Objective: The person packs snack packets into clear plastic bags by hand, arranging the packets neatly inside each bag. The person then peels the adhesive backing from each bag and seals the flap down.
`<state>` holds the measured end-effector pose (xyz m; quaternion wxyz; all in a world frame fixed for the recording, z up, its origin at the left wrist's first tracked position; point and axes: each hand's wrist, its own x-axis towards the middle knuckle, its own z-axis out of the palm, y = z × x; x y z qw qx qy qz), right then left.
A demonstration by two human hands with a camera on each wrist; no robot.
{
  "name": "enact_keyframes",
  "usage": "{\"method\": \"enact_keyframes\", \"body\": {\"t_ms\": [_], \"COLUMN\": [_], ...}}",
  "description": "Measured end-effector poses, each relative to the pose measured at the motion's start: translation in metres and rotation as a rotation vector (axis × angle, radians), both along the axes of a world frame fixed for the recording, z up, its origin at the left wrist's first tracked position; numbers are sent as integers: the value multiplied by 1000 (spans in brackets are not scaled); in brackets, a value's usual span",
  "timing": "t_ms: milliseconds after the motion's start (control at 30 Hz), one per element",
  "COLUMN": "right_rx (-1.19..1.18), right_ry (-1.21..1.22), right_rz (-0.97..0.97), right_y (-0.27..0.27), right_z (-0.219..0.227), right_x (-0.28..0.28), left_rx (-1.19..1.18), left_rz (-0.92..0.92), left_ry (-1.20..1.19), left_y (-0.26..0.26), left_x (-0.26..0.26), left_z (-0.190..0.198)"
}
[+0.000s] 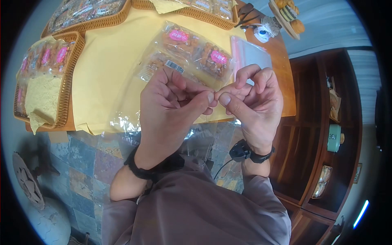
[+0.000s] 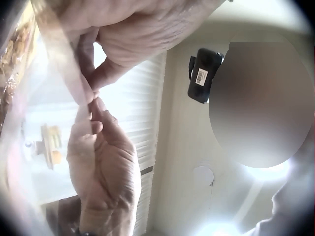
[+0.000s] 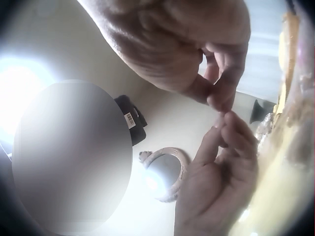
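Both hands meet in front of the chest in the head view, thumbs and fingertips pinched together. My left hand (image 1: pixel 167 106) and right hand (image 1: pixel 259 102) hold the thin edge of a clear plastic bag (image 1: pixel 126 122) between their tips; the pinched bit is too small to show clearly. In the left wrist view the film (image 2: pixel 54 98) passes in front of the right hand (image 2: pixel 108 167). Behind the hands, snack packs with pink labels (image 1: pixel 179 36) lie within clear wrapping on the yellow-covered table (image 1: pixel 106 45). The right wrist view shows the fingertips touching, left hand (image 3: pixel 216 172) below.
Wicker baskets (image 1: pixel 67 90) of packed snacks stand at the left and back. A stack of clear bags (image 1: pixel 251 53) lies at the table's right side. Brown wooden shelves (image 1: pixel 302 151) rise to the right, holding a green container (image 1: pixel 333 138). Stone tiles (image 1: pixel 83 163) cover the floor.
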<state>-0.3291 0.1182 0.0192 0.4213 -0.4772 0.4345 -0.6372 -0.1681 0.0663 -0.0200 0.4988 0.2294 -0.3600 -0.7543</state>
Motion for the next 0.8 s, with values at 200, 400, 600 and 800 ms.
{"method": "enact_keyframes", "body": {"t_ms": [200,400,600,800], "right_rx": [-19,-49,41,91], "right_ry": [241,-41,-488,-685], "right_rz": [-44,-20,21,69], "right_y": [0,-2,0,7], "right_z": [-2,-7,-16,-20], "right_x": [0,-10,-22,-28], "left_rx": [69,13,97,176], "left_rz": [-89,-93,-205,-251], "left_ry": [-25,-9,76,160], "left_y": [-7,-2,3,6], "left_x": [6,6,2,-2], "left_z": [-3,4,12,13]}}
